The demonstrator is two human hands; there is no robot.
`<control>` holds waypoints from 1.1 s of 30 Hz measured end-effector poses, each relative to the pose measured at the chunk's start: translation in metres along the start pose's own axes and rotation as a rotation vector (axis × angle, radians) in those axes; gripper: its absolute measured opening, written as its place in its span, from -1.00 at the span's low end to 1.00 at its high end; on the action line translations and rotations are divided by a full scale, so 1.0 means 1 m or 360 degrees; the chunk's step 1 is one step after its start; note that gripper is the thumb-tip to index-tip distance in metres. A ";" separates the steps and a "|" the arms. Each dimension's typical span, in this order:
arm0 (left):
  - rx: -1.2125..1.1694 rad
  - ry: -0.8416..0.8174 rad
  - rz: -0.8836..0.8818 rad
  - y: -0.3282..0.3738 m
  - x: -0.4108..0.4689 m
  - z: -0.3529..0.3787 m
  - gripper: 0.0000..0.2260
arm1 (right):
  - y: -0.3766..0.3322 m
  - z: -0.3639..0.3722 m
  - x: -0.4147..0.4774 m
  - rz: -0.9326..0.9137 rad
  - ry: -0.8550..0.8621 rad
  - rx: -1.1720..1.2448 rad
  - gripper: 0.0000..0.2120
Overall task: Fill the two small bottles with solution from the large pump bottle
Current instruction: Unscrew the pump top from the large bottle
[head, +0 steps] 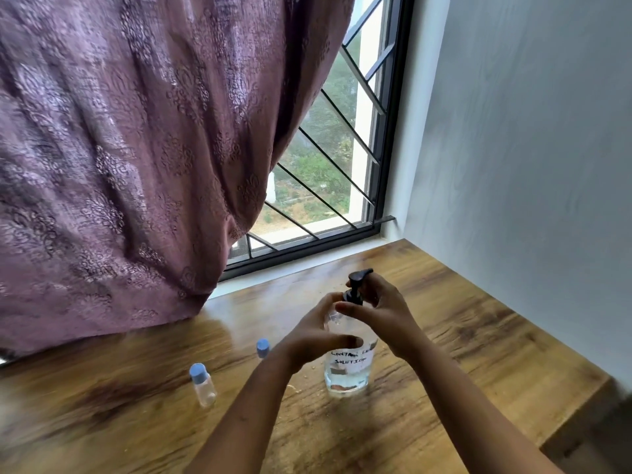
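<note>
The large clear pump bottle (pixel 348 369) stands upright on the wooden table (pixel 478 330), with a white label reading "solution" and a black pump head (pixel 358 277). My left hand (pixel 316 335) wraps around its body. My right hand (pixel 378 311) grips the black collar just under the pump head. One small clear bottle with a blue cap (pixel 203 384) stands to the left, apart from both hands. A second small blue-capped bottle (pixel 262 348) shows behind my left wrist, its body mostly hidden.
A purple patterned curtain (pixel 136 148) hangs over the table's far left. A barred window (pixel 342 165) lies behind the bottles. A grey wall (pixel 530 148) bounds the right side. The table edge drops off at the lower right (pixel 578 419).
</note>
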State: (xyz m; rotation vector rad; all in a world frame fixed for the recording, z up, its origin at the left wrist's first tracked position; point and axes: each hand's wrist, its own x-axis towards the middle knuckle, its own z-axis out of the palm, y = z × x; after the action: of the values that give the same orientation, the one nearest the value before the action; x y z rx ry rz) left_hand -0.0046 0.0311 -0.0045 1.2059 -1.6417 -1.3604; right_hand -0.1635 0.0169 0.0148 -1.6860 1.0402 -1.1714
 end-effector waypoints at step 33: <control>-0.0038 0.0900 0.0758 -0.081 0.008 0.072 -0.24 | 0.031 0.011 -0.036 -0.0662 0.0039 0.0261 -0.66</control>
State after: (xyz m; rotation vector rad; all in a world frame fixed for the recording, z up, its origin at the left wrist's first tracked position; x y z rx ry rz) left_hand -0.0544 0.0470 -0.1000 0.9793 -1.3715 -0.6623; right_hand -0.1660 0.0419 -0.0266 -1.8086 0.5996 -1.4989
